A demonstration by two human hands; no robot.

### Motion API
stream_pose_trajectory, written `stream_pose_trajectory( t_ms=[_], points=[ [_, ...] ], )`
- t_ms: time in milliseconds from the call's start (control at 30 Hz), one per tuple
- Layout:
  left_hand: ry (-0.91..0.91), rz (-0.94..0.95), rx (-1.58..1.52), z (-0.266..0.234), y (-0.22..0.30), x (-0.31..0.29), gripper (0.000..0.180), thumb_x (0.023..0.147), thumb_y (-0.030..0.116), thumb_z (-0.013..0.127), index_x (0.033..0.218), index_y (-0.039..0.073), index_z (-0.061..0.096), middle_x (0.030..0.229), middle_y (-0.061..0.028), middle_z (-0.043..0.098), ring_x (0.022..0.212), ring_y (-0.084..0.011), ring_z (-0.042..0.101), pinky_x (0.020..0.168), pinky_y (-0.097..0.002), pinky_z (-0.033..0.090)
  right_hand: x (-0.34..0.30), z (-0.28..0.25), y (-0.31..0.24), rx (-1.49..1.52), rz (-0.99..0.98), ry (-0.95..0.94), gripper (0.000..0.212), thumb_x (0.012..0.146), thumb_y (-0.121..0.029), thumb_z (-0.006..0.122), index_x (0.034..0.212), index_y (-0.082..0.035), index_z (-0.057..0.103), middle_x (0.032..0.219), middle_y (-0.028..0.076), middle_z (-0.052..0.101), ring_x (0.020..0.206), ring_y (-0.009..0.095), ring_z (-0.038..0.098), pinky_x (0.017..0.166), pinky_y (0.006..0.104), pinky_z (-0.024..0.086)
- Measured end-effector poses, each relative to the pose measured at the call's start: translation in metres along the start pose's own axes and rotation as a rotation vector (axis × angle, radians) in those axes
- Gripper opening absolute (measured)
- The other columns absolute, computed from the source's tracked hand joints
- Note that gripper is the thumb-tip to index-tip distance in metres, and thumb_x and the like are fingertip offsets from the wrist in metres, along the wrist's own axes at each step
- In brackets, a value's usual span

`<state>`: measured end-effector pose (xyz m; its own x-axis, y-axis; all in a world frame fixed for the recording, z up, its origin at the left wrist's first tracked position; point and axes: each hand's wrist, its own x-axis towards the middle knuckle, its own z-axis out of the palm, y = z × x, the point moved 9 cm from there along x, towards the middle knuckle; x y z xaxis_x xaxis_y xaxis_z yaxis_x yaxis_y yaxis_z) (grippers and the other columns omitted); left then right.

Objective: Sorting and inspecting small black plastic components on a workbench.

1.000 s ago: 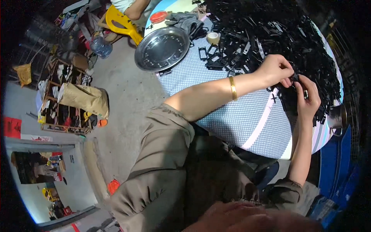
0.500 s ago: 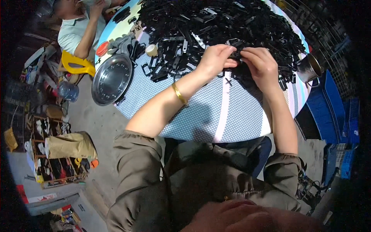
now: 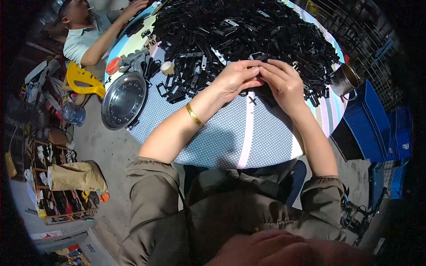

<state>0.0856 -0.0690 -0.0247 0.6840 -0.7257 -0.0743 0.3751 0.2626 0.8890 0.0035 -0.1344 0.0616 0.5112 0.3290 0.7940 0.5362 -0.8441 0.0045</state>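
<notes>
- The left hand (image 3: 237, 79) and right hand (image 3: 284, 83) meet fingertip to fingertip, fingers bent inward; this seems a two-sided grip suited to something small. The fingers hide what lies between them, so I cannot tell whether a part is pinched.
- Just beyond the grip, and spreading to both sides, lies the pile of black parts (image 3: 248, 35); its near edge is close under the fingers, which likely keeps any reach short.
- Nearer the body than the grip, the checked cloth on the surface (image 3: 213, 142) is mostly bare, giving the forearms room to angle in from either side. A gold bracelet (image 3: 194, 114) circles the left forearm.
- Left of the grip, a tape roll (image 3: 167, 68) sits beside loose parts; farther left, a metal basin (image 3: 125, 98) stands at the edge, perhaps to stay out of the arms' way.
- Right of the grip, past the pile, a metal cup (image 3: 342, 80) is at the rim, with blue crates (image 3: 364, 128) beyond.
- Far left, a co-worker's hand (image 3: 134, 8) reaches over the surface.
</notes>
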Motion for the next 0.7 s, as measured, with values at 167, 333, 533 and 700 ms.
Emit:
stream_pose_trajectory(
  t_ms=[167,333,533,700],
  points=[
    [-0.052,0.094,0.017,-0.004,0.017,0.003,0.04,0.089,0.01,0.047,0.124,-0.003,0.036,0.107,-0.0146,0.055,0.09,-0.0209,0.06,0.081,-0.0308,0.051,0.005,0.007,0.001,0.022,0.026,-0.087,0.025,0.075,-0.012,0.062,0.099,-0.006,0.061,0.109,0.009,0.059,0.106,0.025,0.052,0.091,0.0424,0.036],
    [0.099,0.136,0.049,-0.021,0.032,0.003,0.039,0.09,0.011,0.045,0.124,-0.004,0.036,0.107,-0.0176,0.054,0.091,-0.0283,0.06,0.078,-0.0323,0.052,-0.015,-0.017,0.068,0.324,0.506,0.215,0.014,0.077,-0.01,0.061,0.089,-0.002,0.063,0.083,0.01,0.062,0.076,0.021,0.06,0.065,0.0289,0.047],
    [0.257,0.119,-0.026,-0.042,0.029,-0.004,0.034,0.091,0.01,0.041,0.121,-0.005,0.038,0.097,-0.0154,0.055,0.083,-0.0257,0.062,0.072,-0.0324,0.053,-0.012,0.026,0.029,0.422,0.217,-0.351,0.023,0.067,-0.017,0.07,0.084,-0.003,0.064,0.078,0.009,0.058,0.079,0.023,0.055,0.072,0.0318,0.044],
    [0.247,0.139,-0.073,-0.038,0.036,-0.006,0.034,0.09,0.008,0.04,0.121,-0.005,0.038,0.096,-0.0158,0.055,0.082,-0.0256,0.062,0.071,-0.0319,0.053,-0.018,0.03,0.036,0.169,0.245,-0.455,0.022,0.066,-0.016,0.071,0.081,-0.003,0.064,0.082,0.011,0.057,0.084,0.026,0.054,0.075,0.0326,0.044]
  ],
)
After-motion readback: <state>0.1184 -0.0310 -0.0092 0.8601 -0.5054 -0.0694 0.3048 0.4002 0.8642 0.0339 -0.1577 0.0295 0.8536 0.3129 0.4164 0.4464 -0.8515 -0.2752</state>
